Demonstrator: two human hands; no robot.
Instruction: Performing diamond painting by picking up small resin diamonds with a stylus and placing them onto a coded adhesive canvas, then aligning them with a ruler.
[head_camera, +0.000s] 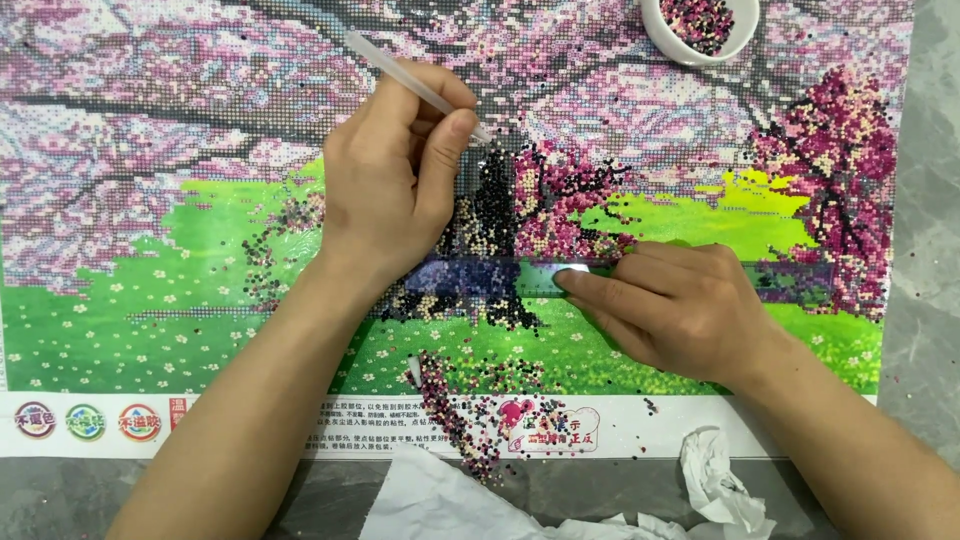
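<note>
Head view: I look straight down on a large bead picture (200, 200) lying flat on a grey tabletop (935, 300).
Left hand: my left hand (390, 190) rests on the middle of the picture; its fingers (445, 150) are closed tightly around a thin white pen (415, 82).
Pen: it is tilted, the back end points to the upper left, and the tip touches the picture just beside the dark tree trunk.
Right hand: my right hand (680, 305) lies flat, palm down; the fingers are stretched and close together, and they press on a clear ruler (520, 275).
Ruler: it lies crosswise over the lower trunk and the green grass, between my two hands.
Small bowl: a white bowl (700, 30) with dark pink beads stands on the top edge of the picture, well apart from both hands.
Loose beads: a heap of mixed dark and pink beads (465, 420) lies on the lower white border.
Paper: crumpled white paper (715, 480) and a flat white sheet (440, 500) lie on the tabletop near the bottom edge.
</note>
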